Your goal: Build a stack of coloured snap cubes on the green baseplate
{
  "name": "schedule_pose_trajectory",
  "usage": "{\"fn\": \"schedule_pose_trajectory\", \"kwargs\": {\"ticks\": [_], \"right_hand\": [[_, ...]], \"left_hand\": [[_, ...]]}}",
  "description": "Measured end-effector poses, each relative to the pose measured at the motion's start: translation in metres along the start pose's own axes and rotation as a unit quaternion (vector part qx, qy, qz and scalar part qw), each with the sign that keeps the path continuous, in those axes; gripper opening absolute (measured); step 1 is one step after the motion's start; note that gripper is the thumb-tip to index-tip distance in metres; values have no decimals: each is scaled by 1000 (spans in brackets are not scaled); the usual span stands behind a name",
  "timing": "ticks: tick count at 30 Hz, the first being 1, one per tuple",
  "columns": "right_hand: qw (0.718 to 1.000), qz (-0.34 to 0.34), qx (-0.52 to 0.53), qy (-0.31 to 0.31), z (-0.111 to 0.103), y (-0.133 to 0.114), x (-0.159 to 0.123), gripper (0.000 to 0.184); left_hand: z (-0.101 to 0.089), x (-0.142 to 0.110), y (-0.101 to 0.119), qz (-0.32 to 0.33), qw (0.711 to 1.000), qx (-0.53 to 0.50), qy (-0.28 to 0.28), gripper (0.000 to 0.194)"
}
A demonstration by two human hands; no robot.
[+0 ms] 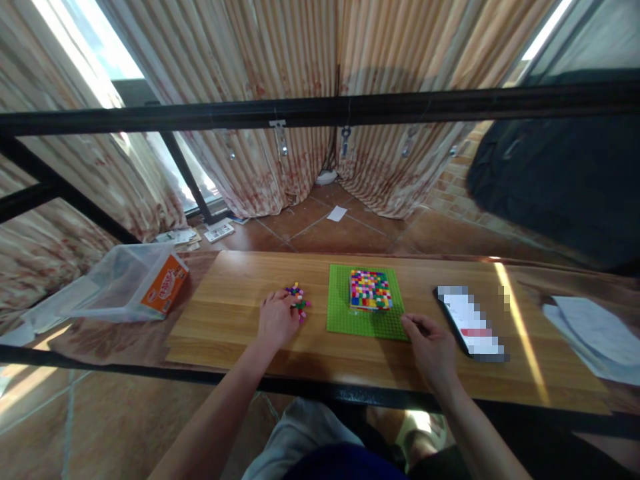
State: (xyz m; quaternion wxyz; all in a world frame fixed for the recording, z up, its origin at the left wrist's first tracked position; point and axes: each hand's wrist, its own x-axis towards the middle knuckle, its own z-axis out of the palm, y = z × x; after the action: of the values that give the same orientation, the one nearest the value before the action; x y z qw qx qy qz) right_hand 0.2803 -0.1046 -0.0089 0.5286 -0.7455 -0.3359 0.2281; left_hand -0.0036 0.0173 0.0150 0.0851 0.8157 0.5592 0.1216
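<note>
A green baseplate (345, 313) lies on the wooden table, with a block of multicoloured small bricks (370, 289) built on its far right part. A small heap of loose coloured bricks (299, 299) lies left of the plate. My left hand (276, 321) rests at that heap, fingers curled onto the bricks; what they pinch is too small to make out. My right hand (431, 345) sits at the plate's near right corner, fingers curled loosely, touching the plate's edge.
A clear plastic tub with an orange label (131, 283) lies tipped at the table's left end. A phone (470, 321) lies right of the plate, papers (595, 333) at the far right. A black rail (320, 110) crosses overhead; curtains hang behind.
</note>
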Motion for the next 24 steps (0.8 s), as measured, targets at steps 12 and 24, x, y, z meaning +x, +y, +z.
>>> {"fn": "schedule_pose_trajectory", "kwargs": {"ticks": [12, 24], "right_hand": [[1000, -6, -17, 8, -18, 8, 22, 36], [999, -32, -19, -35, -22, 22, 30, 36]], "left_hand": [[-12, 10, 61, 112, 987, -110, -35, 22], [17, 39, 141, 180, 977, -81, -86, 20]]}}
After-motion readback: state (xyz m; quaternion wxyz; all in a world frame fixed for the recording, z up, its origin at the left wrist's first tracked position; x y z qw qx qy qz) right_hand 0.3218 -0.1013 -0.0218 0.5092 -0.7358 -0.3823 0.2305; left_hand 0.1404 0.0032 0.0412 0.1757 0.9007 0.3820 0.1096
